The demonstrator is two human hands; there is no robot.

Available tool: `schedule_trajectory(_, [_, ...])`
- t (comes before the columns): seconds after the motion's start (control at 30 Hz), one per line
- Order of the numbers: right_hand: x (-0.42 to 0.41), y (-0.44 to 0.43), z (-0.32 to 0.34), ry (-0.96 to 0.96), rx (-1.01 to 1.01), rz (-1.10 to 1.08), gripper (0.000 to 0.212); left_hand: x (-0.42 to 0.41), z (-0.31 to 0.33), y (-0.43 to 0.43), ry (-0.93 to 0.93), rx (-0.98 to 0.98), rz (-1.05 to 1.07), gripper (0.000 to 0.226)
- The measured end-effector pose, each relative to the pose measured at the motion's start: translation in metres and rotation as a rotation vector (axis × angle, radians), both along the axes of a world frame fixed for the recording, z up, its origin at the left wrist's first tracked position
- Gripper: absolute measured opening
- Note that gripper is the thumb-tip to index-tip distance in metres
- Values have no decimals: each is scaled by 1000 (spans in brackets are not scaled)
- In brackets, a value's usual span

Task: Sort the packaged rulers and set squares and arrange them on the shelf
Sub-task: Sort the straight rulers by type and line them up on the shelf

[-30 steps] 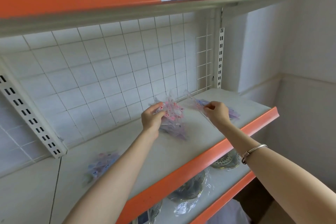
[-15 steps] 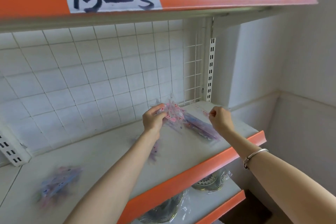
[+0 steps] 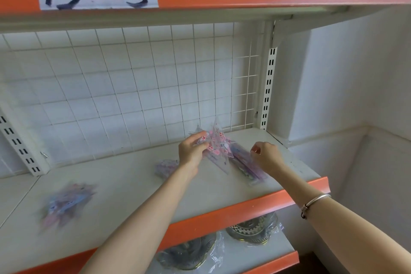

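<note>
Change: ruler pack [image 3: 246, 168] now lies down on shelf [image 3: 133, 184], just under right hand [image 3: 265, 155].
Right hand: fingers curled; can't tell if pinching.
Axis: ruler pack runs front-right to back-left; right hand nearer.
Left hand [image 3: 191, 153]: pinches set-square packs [image 3: 214, 142], corners up.

white shelf [image 3: 133, 196] with an orange front lip: a blurred packet pile [image 3: 66, 203] at its left, a small packet [image 3: 165, 168] mid-shelf, long purple ruler packets [image 3: 246, 168] toward the right end.

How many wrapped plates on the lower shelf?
2. One plate sits left on the lower shelf, the other right of it, nearer the wall. The orange edge above may hide more.
</note>
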State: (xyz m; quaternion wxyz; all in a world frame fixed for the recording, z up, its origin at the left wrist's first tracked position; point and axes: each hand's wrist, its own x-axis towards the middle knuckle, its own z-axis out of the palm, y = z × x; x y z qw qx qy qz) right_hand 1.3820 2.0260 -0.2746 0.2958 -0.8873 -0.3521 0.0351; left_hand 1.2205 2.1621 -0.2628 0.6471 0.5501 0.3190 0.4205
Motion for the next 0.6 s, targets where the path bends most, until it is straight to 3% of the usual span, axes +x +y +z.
schedule_trajectory(0.1, [-11,8,13,86,200,68,15,-3,-1,-1,-17,-15,-5,40])
schedule_trajectory(0.23, [-33,18,27,423,401,203,14,-7,0,-5,-40,-21,19,38])
schedule_trajectory(0.33, [-49,20,32,679,418,241,25,-10,1,-8,-78,-45,56,37])
schedule_trajectory(0.43, [-58,17,34,817,365,261,44,-13,1,-8,-121,-85,74,38])
schedule_trajectory(0.6, [-60,18,31,974,445,315,43,-15,1,-11,-148,-115,68,39])
